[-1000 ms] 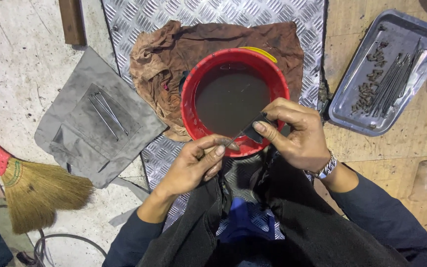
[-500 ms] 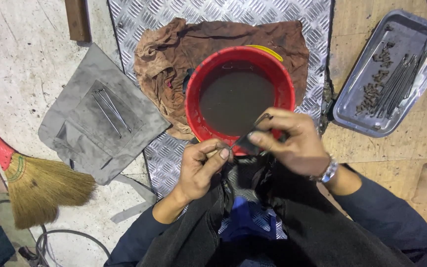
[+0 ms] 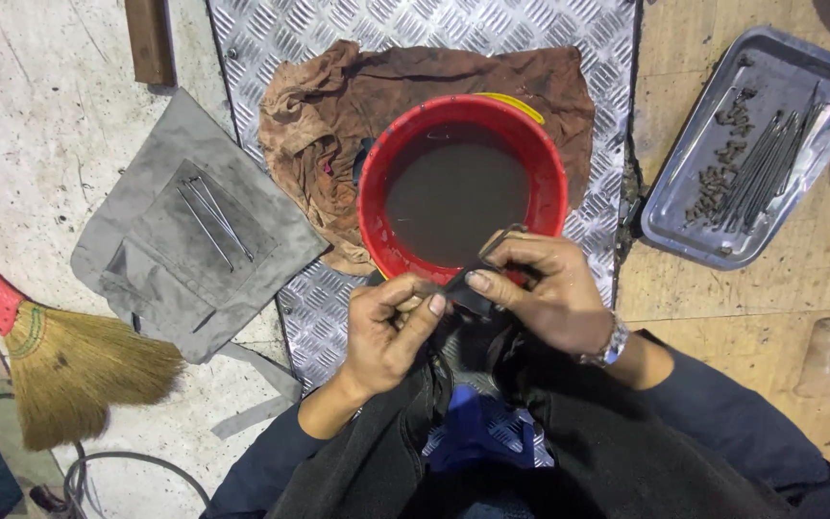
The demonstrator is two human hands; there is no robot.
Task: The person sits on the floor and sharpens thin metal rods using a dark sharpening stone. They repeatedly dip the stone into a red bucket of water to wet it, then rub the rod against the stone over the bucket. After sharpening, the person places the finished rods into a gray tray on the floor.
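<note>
Biggest risk I see here: both hands work right over the near rim of the red bucket (image 3: 373, 216), which is full of murky brown liquid. The left hand (image 3: 391, 327) pinches what looks like a thin metal rod, and the right hand (image 3: 540, 293) pinches a small dark strip (image 3: 463, 286) around it, so if either grip slips on something wet, the piece probably drops straight into the liquid and vanishes from sight. A careless nudge of the rim could also slop liquid onto the brown rag (image 3: 319, 125) under the bucket and onto the person's lap.

Pose-wise: the left hand sits at about 7 o'clock of the bucket, fingers curled tight, thumb pressed over the rod. The right hand is at about 5 o'clock, thumb and forefinger closed narrow on the strip, a watch on the wrist. The two hands almost touch, the strip between them just over the rim.

Around: a grey cloth (image 3: 175, 250) with a few thin rods at 9 o'clock, a broom (image 3: 69, 370) beyond it at 8, and a metal tray (image 3: 684, 207) of rods and small parts at 3 o'clock.
</note>
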